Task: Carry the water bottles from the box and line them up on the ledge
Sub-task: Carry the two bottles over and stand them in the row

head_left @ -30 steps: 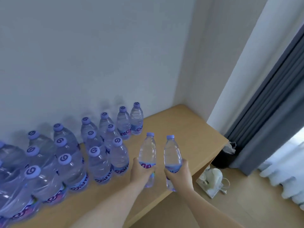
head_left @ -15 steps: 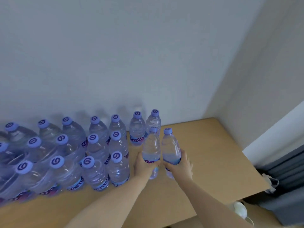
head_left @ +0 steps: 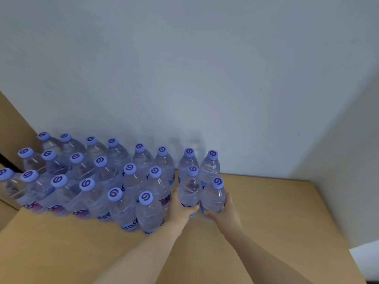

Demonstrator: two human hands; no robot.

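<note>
Several clear water bottles with purple caps (head_left: pixel 98 181) stand in three rows on the wooden ledge (head_left: pixel 276 212), against the wall. My left hand (head_left: pixel 180 208) grips one bottle (head_left: pixel 189 189) around its lower body. Beside it, my right hand (head_left: pixel 223 212) grips another bottle (head_left: pixel 213 195). Both held bottles are upright, side by side at the right end of the middle row, just in front of the last two bottles of the back row (head_left: pixel 210 167). I cannot tell whether their bases touch the ledge. The box is out of view.
The white wall (head_left: pixel 184 78) runs behind the bottles and meets a side wall (head_left: pixel 348 160) at the right corner. The ledge's bare wood extends right of the bottles and toward me. A brown panel (head_left: pixel 12 128) stands at the far left.
My hands have carried the two bottles forward from the ledge's front edge to the right end of the rows. The view has swung left; the curtain and floor are gone from sight.
</note>
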